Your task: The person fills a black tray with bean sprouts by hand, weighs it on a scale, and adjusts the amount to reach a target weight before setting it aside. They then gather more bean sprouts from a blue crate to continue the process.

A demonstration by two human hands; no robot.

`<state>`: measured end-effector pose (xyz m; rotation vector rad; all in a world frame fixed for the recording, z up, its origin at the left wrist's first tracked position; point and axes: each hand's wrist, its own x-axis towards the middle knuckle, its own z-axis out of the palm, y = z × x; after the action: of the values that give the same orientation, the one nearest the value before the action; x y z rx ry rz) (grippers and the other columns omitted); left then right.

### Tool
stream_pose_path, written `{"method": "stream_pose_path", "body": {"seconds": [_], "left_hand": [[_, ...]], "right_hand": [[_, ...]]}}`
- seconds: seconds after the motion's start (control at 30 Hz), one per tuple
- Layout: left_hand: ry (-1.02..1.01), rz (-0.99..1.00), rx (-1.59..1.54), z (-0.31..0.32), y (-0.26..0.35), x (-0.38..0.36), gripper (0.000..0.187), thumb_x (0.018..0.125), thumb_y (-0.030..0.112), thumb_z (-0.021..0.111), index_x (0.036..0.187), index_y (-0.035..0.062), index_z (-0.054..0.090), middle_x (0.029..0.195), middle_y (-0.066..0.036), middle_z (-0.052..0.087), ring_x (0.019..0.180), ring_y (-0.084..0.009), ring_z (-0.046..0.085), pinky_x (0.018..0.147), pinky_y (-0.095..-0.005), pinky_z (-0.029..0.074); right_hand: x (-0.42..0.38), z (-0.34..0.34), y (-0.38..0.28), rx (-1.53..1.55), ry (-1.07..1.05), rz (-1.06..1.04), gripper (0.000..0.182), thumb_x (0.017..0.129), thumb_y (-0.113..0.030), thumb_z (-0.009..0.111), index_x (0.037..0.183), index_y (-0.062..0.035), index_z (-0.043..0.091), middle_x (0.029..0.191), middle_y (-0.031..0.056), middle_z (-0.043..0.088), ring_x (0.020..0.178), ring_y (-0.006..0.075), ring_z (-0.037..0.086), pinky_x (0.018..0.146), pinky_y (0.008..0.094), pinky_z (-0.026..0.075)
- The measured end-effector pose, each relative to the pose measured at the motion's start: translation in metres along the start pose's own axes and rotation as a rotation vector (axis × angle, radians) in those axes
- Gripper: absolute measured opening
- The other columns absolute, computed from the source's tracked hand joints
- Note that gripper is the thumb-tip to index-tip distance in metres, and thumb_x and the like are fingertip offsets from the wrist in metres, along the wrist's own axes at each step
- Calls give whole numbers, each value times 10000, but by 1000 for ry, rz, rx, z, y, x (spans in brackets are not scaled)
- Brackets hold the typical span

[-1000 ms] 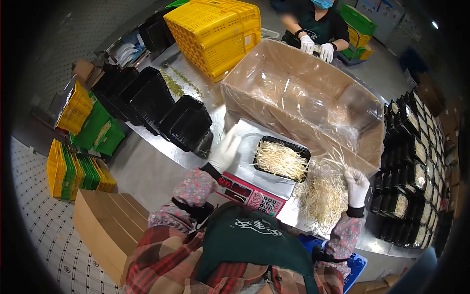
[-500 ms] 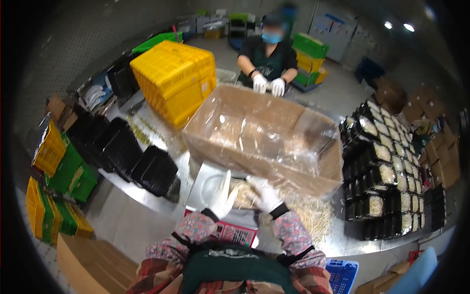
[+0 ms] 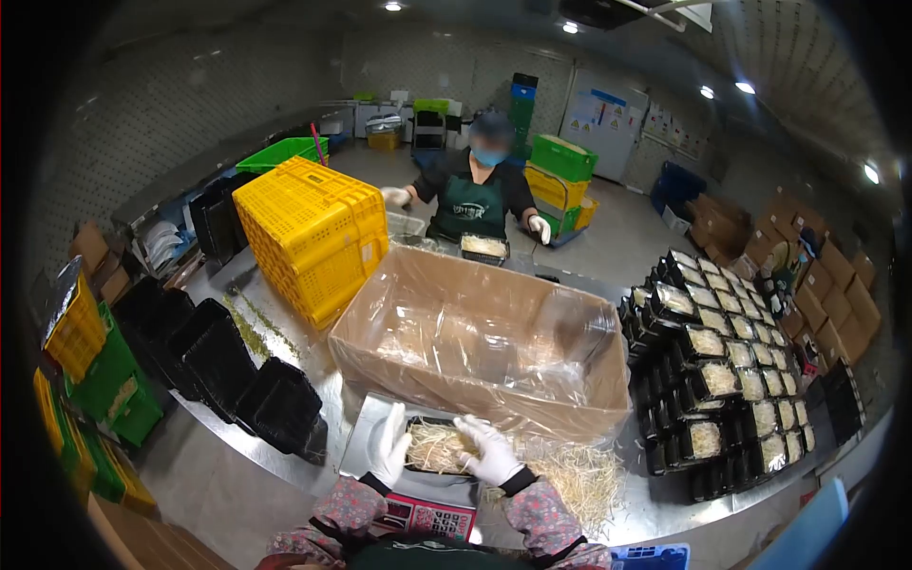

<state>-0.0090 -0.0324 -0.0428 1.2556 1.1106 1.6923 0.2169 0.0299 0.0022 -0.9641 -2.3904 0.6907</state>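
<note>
A black tray filled with pale sprouts [image 3: 437, 448] sits on the metal plate of a scale [image 3: 359, 448] with a red keypad front. At the tray's left end is my left hand [image 3: 389, 450], white-gloved, its fingers stretched upward and flat. My right hand [image 3: 491, 452], also gloved, lies at the right end with spread fingers on the sprouts and rim. To its right, loose sprouts [image 3: 579, 480] are heaped on the steel table. Just beyond the scale stands a large carton lined with clear plastic [image 3: 475, 380].
Empty black trays [image 3: 280, 408] and a yellow crate [image 3: 309, 237] stand on the left. Stacks of filled trays [image 3: 708, 380] rise on the right. Across the table a masked co-worker [image 3: 470, 204] has both hands apart, near a filled tray [image 3: 484, 248].
The view has tilted up, so things sit lower in the frame. My hands remain at the tray, with more of its sprouts visible. The co-worker's hands have moved apart, showing a filled tray.
</note>
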Motion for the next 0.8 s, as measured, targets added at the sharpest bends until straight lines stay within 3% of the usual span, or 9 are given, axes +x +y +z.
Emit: {"method": "stream_pose_path", "body": {"seconds": [0.07,0.17,0.27,0.3,0.37,0.5,0.67,0.73,0.8], "left_hand": [[55,27,90,-9,10,1,651,873,9,534,1457,-45,254,1489,-213,328,1390,-304,322,1145,-381,242],[-249,231,820,12,56,9,678,857,217,628,1413,-44,340,1443,-257,363,1356,-396,328,1123,-438,263],[-494,352,1085,43,34,9,657,862,375,596,1365,-12,424,1360,-218,471,1255,-396,429,1061,-494,315],[-553,368,1120,48,27,12,653,865,402,586,1354,-5,437,1337,-211,492,1227,-385,448,1041,-496,329],[-640,372,1172,51,13,20,624,875,425,573,1330,13,464,1279,-199,529,1166,-354,488,1000,-477,366],[-691,333,1195,56,8,35,536,880,421,565,1270,57,528,1142,-126,582,1027,-306,523,845,-444,418],[-656,350,1134,53,1,30,543,874,398,579,1285,50,510,1142,-131,569,1011,-323,524,856,-457,422],[-698,255,1093,54,17,31,602,861,427,594,1315,48,485,1219,-156,551,1071,-343,515,920,-463,406],[-689,284,985,50,20,31,687,838,460,620,1362,51,446,1314,-182,511,1165,-361,487,998,-466,370]], "right_hand": [[-7,-27,-9,-67,16,46,773,762,-339,727,1435,-154,395,1443,229,385,1325,387,380,1094,431,323],[-14,-40,4,-344,-165,197,934,682,-409,787,1463,-160,339,1463,265,330,1338,444,334,1093,439,330],[-14,-41,9,-389,-333,287,639,699,-339,765,1272,-130,577,1207,223,563,1121,376,544,921,448,461],[-17,-36,11,-386,-333,288,639,699,-339,765,1272,-130,577,1207,223,563,1121,376,544,921,448,461],[-21,-18,23,-520,-245,217,351,752,-296,708,1070,-150,685,957,164,649,895,335,629,751,453,506],[-24,-3,40,-520,-96,185,166,770,-257,668,896,-168,730,758,123,668,748,314,656,672,440,523],[-29,-65,34,-413,28,210,150,766,-267,697,825,-136,740,787,148,675,742,329,651,685,426,528],[-26,-102,14,-339,149,199,171,800,-287,699,824,-121,734,733,129,672,695,313,650,629,385,524],[-17,-133,-17,-58,195,218,115,816,-198,715,857,-92,735,728,109,672,637,255,638,616,344,507]]}}
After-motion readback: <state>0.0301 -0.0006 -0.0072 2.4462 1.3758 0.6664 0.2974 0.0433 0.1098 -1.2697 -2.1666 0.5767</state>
